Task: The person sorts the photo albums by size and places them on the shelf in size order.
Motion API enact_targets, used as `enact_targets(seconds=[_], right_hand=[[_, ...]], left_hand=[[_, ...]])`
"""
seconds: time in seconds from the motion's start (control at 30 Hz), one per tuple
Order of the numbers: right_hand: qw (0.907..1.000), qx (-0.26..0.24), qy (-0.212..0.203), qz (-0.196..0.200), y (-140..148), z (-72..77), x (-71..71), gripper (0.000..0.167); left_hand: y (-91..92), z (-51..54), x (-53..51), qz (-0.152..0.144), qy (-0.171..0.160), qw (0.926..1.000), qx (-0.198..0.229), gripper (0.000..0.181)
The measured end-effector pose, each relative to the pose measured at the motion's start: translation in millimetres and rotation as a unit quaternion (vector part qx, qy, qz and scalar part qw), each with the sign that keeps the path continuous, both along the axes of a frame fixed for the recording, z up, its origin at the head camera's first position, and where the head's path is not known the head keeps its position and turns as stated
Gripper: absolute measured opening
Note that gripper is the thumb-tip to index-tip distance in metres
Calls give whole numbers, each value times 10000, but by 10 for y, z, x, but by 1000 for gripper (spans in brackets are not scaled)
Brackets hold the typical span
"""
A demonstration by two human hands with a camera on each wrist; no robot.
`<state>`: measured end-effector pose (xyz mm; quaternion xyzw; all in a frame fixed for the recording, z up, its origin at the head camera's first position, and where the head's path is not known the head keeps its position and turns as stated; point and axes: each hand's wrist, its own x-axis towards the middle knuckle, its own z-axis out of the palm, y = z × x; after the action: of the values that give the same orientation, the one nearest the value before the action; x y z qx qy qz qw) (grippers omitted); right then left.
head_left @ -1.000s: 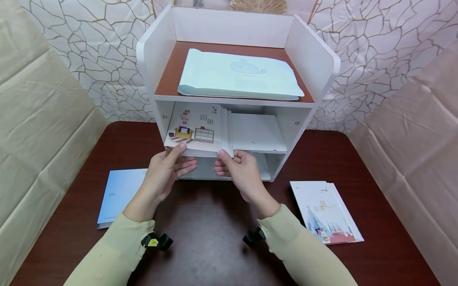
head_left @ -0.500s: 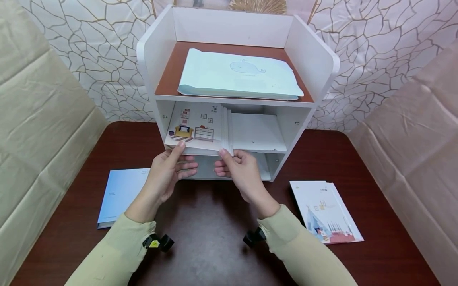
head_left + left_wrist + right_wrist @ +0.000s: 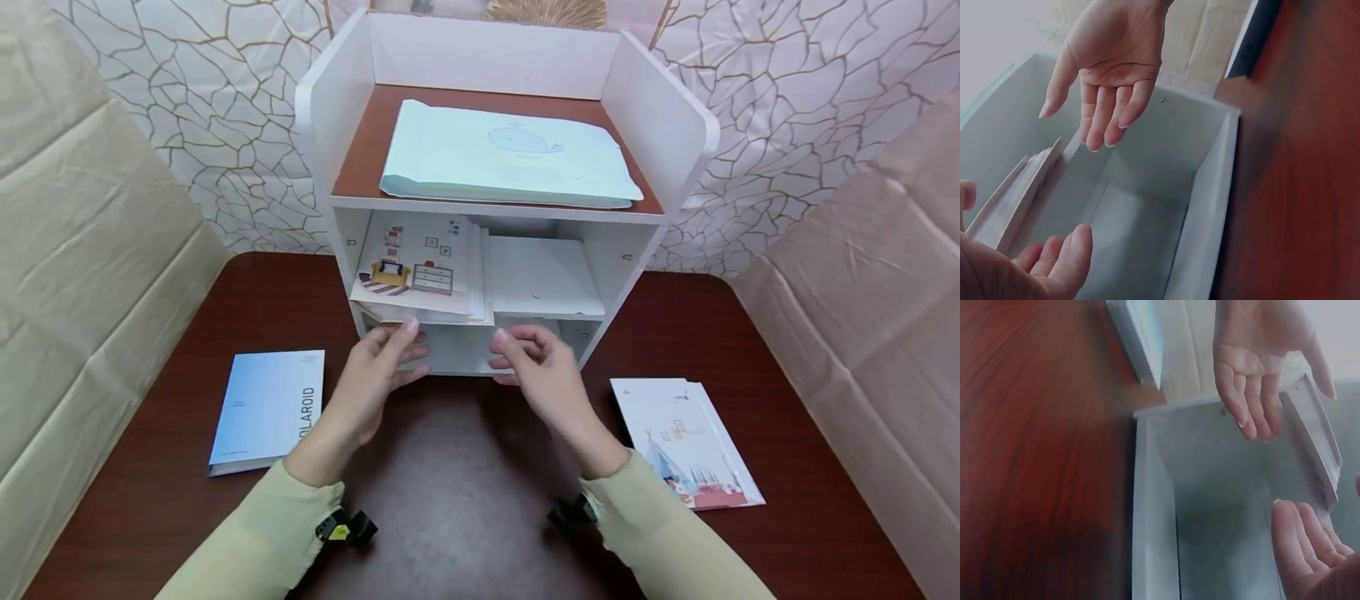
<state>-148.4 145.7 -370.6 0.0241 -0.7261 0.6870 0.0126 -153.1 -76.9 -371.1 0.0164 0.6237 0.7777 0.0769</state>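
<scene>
booklets (image 3: 422, 265) lie shelved; just beyond left hand (image 3: 372, 369) and right hand (image 3: 546, 373)

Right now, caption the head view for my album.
Left hand and right hand, both empty, before stacked picture books in a white shelf unit with a whale-printed package on top.

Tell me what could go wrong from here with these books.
The stack of books seems to jut slightly past the front of the middle shelf, so a bump there might shift or tip it. In the head view, the left forearm overlaps the blue book and the right sleeve overlaps the white book; a low sweep of either arm might knock these out of place.
</scene>
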Motion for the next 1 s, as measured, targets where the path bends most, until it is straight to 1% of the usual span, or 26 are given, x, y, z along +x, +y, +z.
enact_targets(seconds=[0.1,0.27,0.33,0.43,0.5,0.6,0.7,0.83,0.93,1.0], right_hand=[[9998,135,61,-136,170,-56,90,40],[9982,432,143,-383,501,-137,280,40],[9968,656,184,-429,652,-164,369,39],[9913,1185,216,-528,905,-205,517,37],[9837,1666,171,-660,1082,-236,612,37],[9669,2364,90,-957,1336,-292,722,43],[9521,2852,-230,-1083,1561,-330,795,58],[9387,3160,-770,-1143,1793,-362,845,78],[9291,3314,-1072,-1246,1941,-411,839,87],[9299,3198,-1362,-1201,2033,-454,831,94]], left_hand=[[135,-93,66,-71,12,10000,18,59],[393,-271,177,-246,-129,9996,-42,58],[501,-334,220,-338,-178,9992,-111,59],[673,-425,298,-491,-245,9981,-269,64],[789,-477,364,-581,-237,9970,-458,65],[970,-562,462,-721,-209,9943,-759,67],[1139,-627,547,-876,-178,9909,-1006,72],[1318,-664,618,-1078,-220,9877,-1113,75],[1427,-657,640,-1096,-285,9878,-1068,73],[1502,-649,651,-1083,-323,9880,-1048,73]])
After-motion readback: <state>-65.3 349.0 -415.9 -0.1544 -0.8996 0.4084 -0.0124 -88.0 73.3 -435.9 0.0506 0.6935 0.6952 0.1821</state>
